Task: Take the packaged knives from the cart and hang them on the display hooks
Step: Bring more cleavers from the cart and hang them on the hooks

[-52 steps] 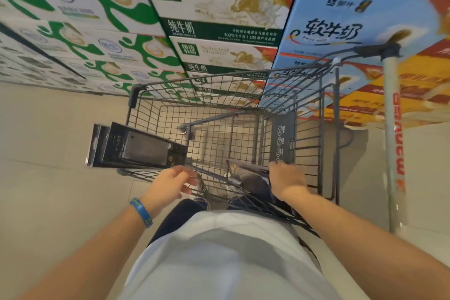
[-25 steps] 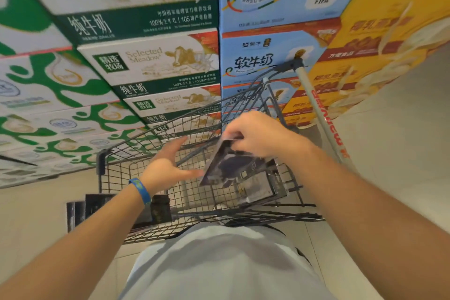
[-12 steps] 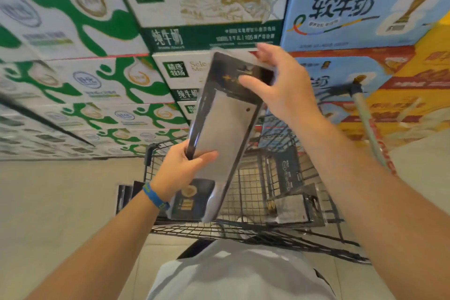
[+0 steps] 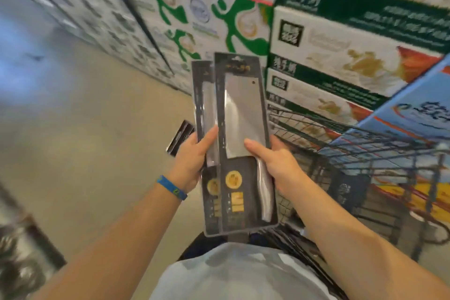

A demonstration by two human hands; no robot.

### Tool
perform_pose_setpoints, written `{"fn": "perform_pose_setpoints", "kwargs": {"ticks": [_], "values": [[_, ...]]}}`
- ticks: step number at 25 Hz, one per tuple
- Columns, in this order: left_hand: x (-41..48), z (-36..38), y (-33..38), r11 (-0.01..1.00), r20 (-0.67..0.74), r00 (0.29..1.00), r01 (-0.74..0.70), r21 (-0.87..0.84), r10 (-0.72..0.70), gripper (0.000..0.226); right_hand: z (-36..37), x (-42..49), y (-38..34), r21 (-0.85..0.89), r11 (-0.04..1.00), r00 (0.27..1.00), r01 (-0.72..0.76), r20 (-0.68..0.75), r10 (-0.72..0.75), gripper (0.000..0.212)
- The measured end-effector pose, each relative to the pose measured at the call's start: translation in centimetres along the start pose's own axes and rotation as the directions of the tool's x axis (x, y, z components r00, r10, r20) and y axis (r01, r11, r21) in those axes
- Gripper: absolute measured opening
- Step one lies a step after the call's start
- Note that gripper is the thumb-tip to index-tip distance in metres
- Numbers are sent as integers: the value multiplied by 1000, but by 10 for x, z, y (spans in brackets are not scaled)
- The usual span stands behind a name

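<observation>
Two packaged knives stand upright in front of me, each a cleaver on a black card with a gold seal. The front packaged knife (image 4: pixel 242 114) overlaps the rear packaged knife (image 4: pixel 204 95) on its left. My left hand (image 4: pixel 192 161) grips the rear pack at its left edge, thumb across the front. My right hand (image 4: pixel 275 165) holds the front pack at its right edge near the steel handle. The wire cart (image 4: pixel 360 168) is to the right, behind my right arm. No display hooks are in view.
Stacked milk cartons (image 4: pixel 341 56) form a wall ahead and to the right. More black packs (image 4: pixel 180 137) stick out past my left hand at the cart's edge. Beige floor (image 4: pixel 85 129) spreads to the left, with a blurred shelf at the lower left.
My right hand lifted a knife pack out of the cart and brought it up. Both hands now hold two packs upright together, and my view has swung left, away from the cart.
</observation>
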State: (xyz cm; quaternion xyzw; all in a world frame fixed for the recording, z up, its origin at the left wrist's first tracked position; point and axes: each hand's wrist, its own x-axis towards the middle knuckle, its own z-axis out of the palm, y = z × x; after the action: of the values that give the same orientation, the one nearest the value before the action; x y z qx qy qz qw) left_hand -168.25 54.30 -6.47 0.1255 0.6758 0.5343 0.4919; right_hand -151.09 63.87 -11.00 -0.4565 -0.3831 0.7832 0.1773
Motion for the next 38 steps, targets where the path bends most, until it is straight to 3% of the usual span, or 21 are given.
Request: {"fn": "perform_pose_setpoints", "kwargs": {"ticks": [3,7,11,14,21,23,25,29,31,33,36,38], "values": [[-19,-41,-22,995,-366,926,-71,68,91,37,4,13,5,12,1000,1000,-2,-6,2,56],[-69,-106,-49,993,-579,811,-14,117,79,52,17,22,3,-67,995,997,-75,-5,75,56],[-125,-138,-89,1000,-704,710,-15,25,29,58,49,9,22,-296,954,999,-39,24,48,66],[-166,-152,-127,996,-789,615,-66,-55,-3,48,72,-13,45,-417,909,990,20,136,41,65],[-303,-166,-223,969,-881,471,-191,-156,-49,52,108,-112,113,-475,865,946,162,325,1,32],[-360,-160,-255,962,-917,394,-218,-163,-66,54,115,-158,143,-531,827,927,186,373,31,40],[-419,-153,-279,962,-959,272,-229,-150,-84,62,129,-202,168,-562,795,893,229,446,58,51],[-542,-144,-307,949,-999,-14,-312,-45,-52,44,203,-299,209,-545,747,714,382,687,136,59],[-605,-139,-307,954,-978,-205,-300,18,-45,39,246,-354,227,-475,751,590,459,795,142,56],[-673,-134,-304,964,-916,-400,-247,100,-8,36,288,-420,245,-389,749,448,536,883,138,51],[-768,-123,-293,968,-775,-631,-168,184,38,41,336,-522,268,-235,762,205,603,969,137,43],[-835,-107,-292,972,-630,-776,-122,201,33,42,360,-597,291,-128,789,20,601,989,146,50]]}}
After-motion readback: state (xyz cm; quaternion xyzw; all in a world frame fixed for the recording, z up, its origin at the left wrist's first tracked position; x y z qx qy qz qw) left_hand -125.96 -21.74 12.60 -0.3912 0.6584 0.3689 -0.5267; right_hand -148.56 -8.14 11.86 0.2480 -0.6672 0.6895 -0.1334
